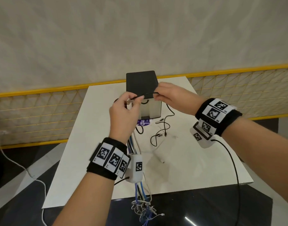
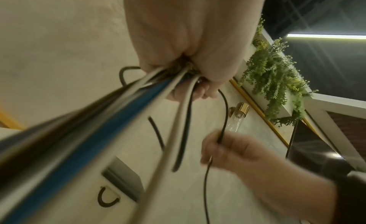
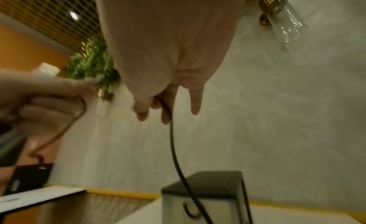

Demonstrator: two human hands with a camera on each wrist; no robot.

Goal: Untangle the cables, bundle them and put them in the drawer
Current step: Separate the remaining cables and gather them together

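The left hand (image 1: 123,110) hides where its bundle of cables (image 1: 140,191) is gripped; only the left wrist view shows the fingers curled tight round white, blue and black strands. The bundle hangs past the table's (image 1: 189,168) near edge. A black cable (image 1: 148,94) spans to the right hand (image 1: 170,97), pinched between thumb and fingers. The drawer box (image 1: 144,95) stands near the far edge, its drawer shut.

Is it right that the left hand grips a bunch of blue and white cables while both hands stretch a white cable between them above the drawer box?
Not quite. The cable stretched between the left hand and right hand is black, not white; the head view shows it. The left hand does grip the blue and white cables, above the drawer box.
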